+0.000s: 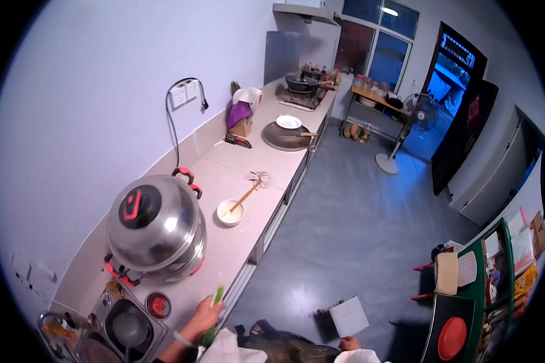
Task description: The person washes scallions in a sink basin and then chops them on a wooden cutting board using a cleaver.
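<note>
My left hand [206, 317] is closed around a green onion [218, 295], at the counter's front edge near the sink; its pale green end sticks up past my fingers and darker green shows below. At the bottom edge of the view is my right hand [349, 343], low beside my body, its fingers too small and hidden to read. Near my left hand, a small bowl of chopped red pieces [158, 305] stands beside the sink [157, 339]. A dark pan [129, 328] with a handle sits in the sink.
A large steel steamer [154, 224] stands on the counter [215, 260]. Farther along are a white bowl with chopsticks [231, 213], a round lid with a plate [289, 122] and a gas stove [297, 97]. A stool [349, 316] and a fan [399, 133] stand on the floor.
</note>
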A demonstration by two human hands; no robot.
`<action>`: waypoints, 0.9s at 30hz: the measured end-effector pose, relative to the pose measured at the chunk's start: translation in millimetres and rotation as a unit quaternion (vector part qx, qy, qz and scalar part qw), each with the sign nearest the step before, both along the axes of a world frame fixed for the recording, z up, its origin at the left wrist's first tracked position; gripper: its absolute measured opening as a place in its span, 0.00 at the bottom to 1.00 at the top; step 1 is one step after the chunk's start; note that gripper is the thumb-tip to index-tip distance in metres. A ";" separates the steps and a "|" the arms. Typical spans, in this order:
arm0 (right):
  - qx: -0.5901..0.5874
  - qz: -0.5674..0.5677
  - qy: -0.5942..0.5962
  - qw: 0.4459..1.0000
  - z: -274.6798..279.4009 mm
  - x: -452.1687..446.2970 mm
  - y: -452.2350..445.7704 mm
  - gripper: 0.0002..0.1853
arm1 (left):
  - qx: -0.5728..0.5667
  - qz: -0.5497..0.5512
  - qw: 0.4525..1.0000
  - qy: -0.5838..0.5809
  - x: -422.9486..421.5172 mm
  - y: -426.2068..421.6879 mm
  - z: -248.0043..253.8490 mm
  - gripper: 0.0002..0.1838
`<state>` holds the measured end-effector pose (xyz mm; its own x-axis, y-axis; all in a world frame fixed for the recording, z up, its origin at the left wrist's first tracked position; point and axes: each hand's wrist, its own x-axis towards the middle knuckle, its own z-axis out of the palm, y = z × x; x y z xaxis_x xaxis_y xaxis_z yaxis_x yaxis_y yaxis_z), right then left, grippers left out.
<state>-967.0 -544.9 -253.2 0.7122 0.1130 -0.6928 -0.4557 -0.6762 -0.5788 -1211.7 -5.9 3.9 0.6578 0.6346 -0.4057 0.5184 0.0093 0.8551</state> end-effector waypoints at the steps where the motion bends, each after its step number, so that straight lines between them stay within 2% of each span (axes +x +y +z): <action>1: 0.120 -0.073 0.039 0.989 -22.5 11.1 -21.2 0.12 | -0.005 -0.024 1.000 0.005 29.4 5.4 8.9 0.12; 2: 0.238 -0.146 0.074 0.957 -61.2 24.0 -52.0 0.12 | -0.011 -0.048 0.999 0.008 65.3 10.6 21.6 0.13; 3: 0.064 -0.115 -0.001 0.991 -19.8 23.2 -37.6 0.11 | -0.017 -0.070 0.997 0.008 100.4 15.9 29.9 0.13; 4: 0.053 -0.102 -0.029 0.993 -20.1 28.0 -44.6 0.10 | -0.038 -0.077 0.996 -0.003 129.7 20.9 30.7 0.13; 6: -0.031 -0.087 0.011 0.996 0.3 53.8 -25.7 0.10 | -0.081 -0.083 0.993 -0.024 183.7 29.9 28.3 0.14; 8: -0.067 -0.059 0.043 0.995 12.8 89.9 -1.8 0.10 | -0.063 -0.087 0.994 -0.026 229.6 40.1 23.8 0.14; 11: -0.112 0.012 0.072 0.991 21.2 164.3 31.6 0.10 | 0.001 -0.097 0.994 -0.044 291.1 63.0 -23.5 0.12; 15: -0.186 0.147 0.076 0.968 30.5 297.4 47.5 0.10 | -0.180 -0.013 0.979 -0.092 368.9 79.2 2.8 0.08; 16: -0.216 0.210 0.065 0.951 35.4 333.6 46.6 0.10 | -0.235 0.016 0.968 -0.088 383.5 82.4 5.9 0.08; 17: -0.259 0.316 0.037 0.912 41.0 374.0 46.6 0.10 | -0.288 0.046 0.953 -0.087 399.2 85.3 7.8 0.07; 19: -0.350 0.578 -0.082 0.732 40.9 463.8 50.9 0.11 | -0.267 0.073 0.958 -0.070 432.3 93.4 14.9 0.07; 20: -0.371 0.626 -0.147 0.670 42.8 513.8 67.9 0.11 | -0.257 0.087 0.960 -0.062 446.2 95.2 16.2 0.07; 21: -0.368 0.589 -0.195 0.692 55.9 563.6 105.0 0.13 | -0.263 0.101 0.956 -0.080 456.5 100.0 8.2 0.08; 22: -0.358 0.510 -0.251 0.741 51.3 612.9 137.3 0.14 | -0.276 0.116 0.952 -0.072 465.2 105.5 4.7 0.08; 23: -0.324 0.520 -0.292 0.734 43.3 665.8 171.8 0.15 | -0.287 0.130 0.947 -0.065 476.2 111.7 5.4 0.08; 24: -0.240 0.427 -0.351 0.798 99.6 684.9 238.7 0.15 | -0.298 0.143 0.942 -0.058 488.7 117.5 6.0 0.08; 25: -0.169 0.429 -0.418 0.783 104.0 719.7 279.8 0.17 | -0.269 0.146 0.951 -0.050 502.2 122.5 8.9 0.07; 26: -0.124 0.387 -0.425 0.809 107.6 748.4 326.0 0.16 | -0.240 0.148 0.958 -0.041 515.1 127.3 14.7 0.07; 27: -0.073 0.340 -0.372 0.861 146.3 759.7 383.7 0.15 | -0.213 0.150 0.965 -0.030 527.5 131.7 19.8 0.07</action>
